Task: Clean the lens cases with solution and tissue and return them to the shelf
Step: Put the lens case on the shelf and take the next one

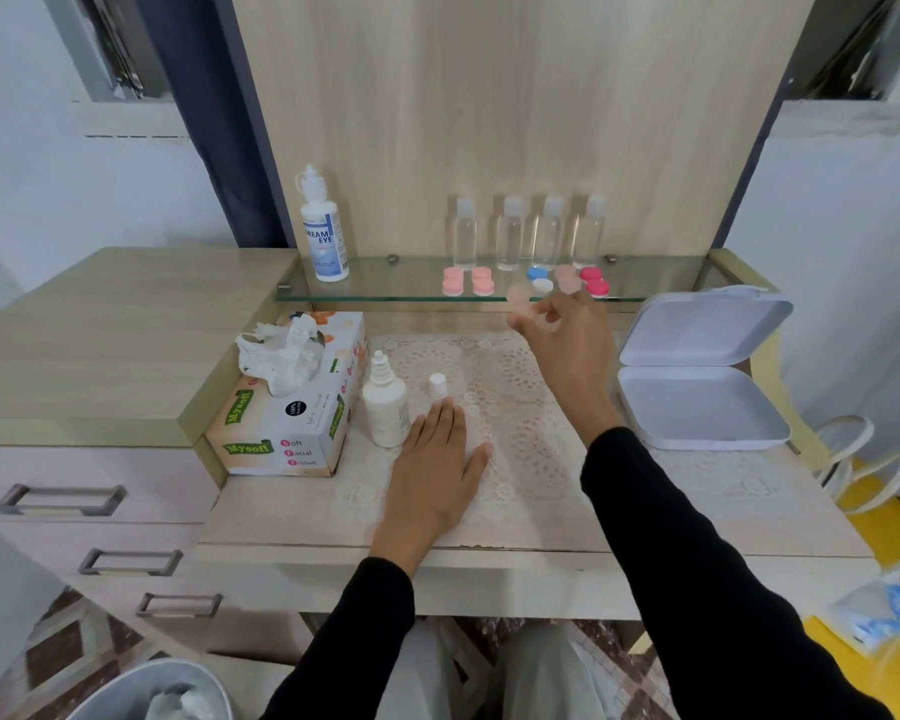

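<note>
1. The tissue box [287,413] has a crumpled tissue [281,356] sticking out of its top. The white hinged box [697,407] on the right lies open.
2. On the glass shelf [385,296] stand a solution bottle [324,226], four clear bottles [528,233] and pink [467,281], blue-white [540,280] and red lens cases [596,282].
3. A small white bottle [384,402] stands uncapped on the lace mat [515,407], with its cap [437,385] just beside it.
4. The left hand [432,459] lies flat on the mat, fingers straight.
5. The right hand [567,340], blurred, is raised at the shelf's front edge and pinches a pale pink lens case [519,296].
</note>
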Demonstrator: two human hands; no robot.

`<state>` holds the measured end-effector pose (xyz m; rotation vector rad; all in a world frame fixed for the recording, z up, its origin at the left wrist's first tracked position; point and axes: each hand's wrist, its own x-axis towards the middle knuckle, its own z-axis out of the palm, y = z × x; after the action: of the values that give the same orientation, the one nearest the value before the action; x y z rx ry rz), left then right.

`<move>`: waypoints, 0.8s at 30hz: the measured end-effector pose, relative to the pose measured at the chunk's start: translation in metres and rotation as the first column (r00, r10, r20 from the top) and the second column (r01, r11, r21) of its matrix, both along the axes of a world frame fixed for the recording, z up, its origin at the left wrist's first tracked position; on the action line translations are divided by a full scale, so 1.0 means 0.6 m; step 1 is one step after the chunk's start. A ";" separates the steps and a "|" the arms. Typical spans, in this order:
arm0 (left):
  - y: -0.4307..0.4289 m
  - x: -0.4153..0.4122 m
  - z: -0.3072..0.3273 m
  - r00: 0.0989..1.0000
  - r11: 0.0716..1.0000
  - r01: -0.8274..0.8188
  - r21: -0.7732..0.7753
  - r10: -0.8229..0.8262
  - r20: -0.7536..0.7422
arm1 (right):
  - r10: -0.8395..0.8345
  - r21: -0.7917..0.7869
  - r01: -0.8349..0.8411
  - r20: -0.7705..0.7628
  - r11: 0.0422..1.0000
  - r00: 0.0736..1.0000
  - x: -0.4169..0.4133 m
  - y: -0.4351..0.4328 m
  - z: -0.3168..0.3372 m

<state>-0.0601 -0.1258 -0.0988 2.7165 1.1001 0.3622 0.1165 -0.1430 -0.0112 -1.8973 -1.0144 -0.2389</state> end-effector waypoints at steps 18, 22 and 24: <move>0.001 0.002 0.001 0.996 0.999 -0.036 0.004 0.035 0.085 | -0.158 -0.183 0.176 0.111 0.967 0.981 0.048 0.101 0.028; 0.001 0.002 0.000 0.994 0.999 -0.036 0.006 0.035 0.104 | -0.178 -0.178 0.206 0.159 0.962 0.971 0.048 0.103 0.024; 0.002 0.002 0.000 0.994 0.999 -0.034 0.010 0.033 0.100 | -0.169 -0.177 0.198 0.167 0.964 0.971 0.049 0.104 0.021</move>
<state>-0.0589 -0.1249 -0.0990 2.6603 1.1208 0.5056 0.1460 -0.0808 0.0016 -2.1806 -0.9897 -0.4102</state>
